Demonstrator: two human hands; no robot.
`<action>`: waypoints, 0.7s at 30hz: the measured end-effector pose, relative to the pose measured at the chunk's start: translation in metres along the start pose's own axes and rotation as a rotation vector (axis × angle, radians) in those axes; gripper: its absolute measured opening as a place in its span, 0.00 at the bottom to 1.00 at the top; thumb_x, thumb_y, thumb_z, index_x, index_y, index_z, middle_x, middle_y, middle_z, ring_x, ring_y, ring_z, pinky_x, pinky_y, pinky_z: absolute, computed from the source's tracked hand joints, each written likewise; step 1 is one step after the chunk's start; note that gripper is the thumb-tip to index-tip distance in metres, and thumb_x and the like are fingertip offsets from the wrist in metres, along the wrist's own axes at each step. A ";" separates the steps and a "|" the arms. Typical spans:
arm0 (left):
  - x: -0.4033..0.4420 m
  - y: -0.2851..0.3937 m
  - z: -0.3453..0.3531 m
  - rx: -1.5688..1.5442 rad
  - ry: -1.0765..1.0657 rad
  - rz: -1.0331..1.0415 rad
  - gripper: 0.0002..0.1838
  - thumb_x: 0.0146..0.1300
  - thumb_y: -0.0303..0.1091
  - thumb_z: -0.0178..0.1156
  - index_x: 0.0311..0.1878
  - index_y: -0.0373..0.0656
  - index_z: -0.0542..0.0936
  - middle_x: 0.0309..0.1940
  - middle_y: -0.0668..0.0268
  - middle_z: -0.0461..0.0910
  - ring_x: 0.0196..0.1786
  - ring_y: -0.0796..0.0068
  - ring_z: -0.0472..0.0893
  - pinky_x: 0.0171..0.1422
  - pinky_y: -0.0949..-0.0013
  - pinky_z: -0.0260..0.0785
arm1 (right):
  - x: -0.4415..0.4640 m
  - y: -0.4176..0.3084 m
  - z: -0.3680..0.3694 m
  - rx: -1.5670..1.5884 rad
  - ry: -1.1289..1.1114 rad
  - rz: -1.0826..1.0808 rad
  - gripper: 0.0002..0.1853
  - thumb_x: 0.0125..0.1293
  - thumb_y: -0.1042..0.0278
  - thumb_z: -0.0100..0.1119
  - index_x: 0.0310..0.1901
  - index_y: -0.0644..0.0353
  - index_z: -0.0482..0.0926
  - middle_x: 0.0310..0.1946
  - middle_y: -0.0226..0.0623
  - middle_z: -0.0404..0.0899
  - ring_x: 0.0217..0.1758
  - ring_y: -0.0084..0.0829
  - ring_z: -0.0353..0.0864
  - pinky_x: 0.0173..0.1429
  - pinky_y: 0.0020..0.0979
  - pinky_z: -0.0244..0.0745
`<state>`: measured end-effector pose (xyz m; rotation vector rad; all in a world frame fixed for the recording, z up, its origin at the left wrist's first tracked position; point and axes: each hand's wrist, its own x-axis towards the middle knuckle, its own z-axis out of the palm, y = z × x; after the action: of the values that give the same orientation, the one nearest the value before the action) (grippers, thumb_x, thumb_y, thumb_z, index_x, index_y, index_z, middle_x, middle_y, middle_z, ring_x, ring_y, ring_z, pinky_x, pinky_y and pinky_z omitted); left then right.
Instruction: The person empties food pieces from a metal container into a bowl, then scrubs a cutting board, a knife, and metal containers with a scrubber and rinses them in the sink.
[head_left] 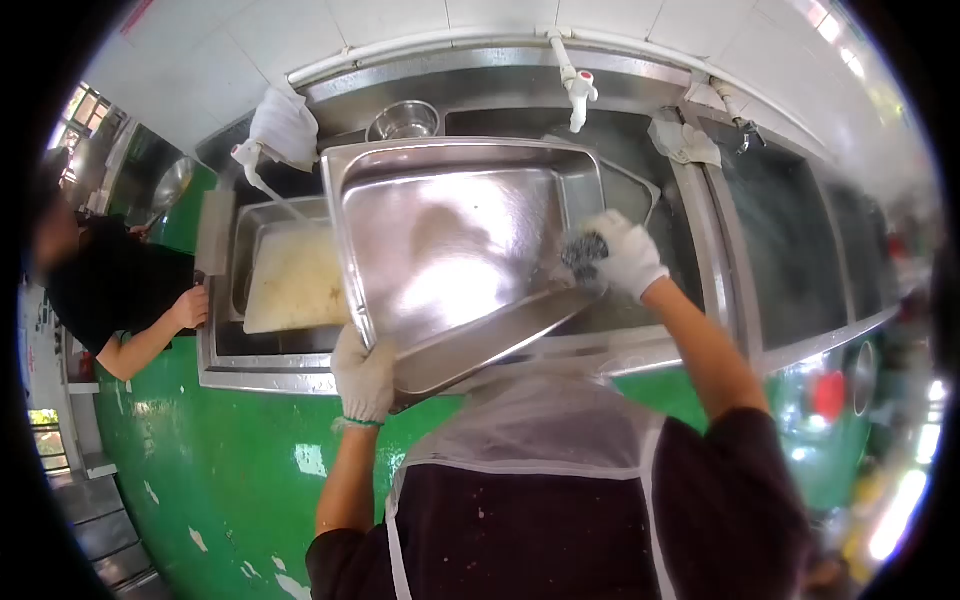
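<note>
Gripping below-left of centre, white-gloved left hand [363, 378] clamps rectangular silver metal pan [430, 235]; white-gloved right hand's [628, 258] fingers clasp grey wiry scourer [581, 253].

I have the left gloved hand [362, 378] gripping the metal pan [450, 230] at its near-left corner, its forearm [347, 480] below. I hold the right gloved hand [628, 255] curled at the pan's right side, its forearm [705, 345] slanting away.

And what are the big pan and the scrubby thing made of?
The big pan looks like polished metal, perhaps stainless steel: silvery, with bright reflections. The scrubber in the right hand may be rough metal wool: it's grey with glints, but too blurry to be sure.
</note>
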<state>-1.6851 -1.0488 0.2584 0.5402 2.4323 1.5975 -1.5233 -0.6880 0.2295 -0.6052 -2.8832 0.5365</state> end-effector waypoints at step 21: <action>0.006 -0.041 0.149 0.109 0.072 -0.298 0.16 0.64 0.37 0.65 0.49 0.38 0.80 0.35 0.57 0.84 0.36 0.63 0.83 0.45 0.62 0.74 | 0.013 0.184 0.149 -0.356 -0.443 0.475 0.28 0.72 0.44 0.50 0.61 0.61 0.73 0.60 0.44 0.73 0.62 0.46 0.74 0.65 0.44 0.72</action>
<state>-1.6478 -0.9346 0.1611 0.1260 2.5188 1.3922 -1.5008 -0.5718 0.0241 -1.4093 -3.2796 0.2213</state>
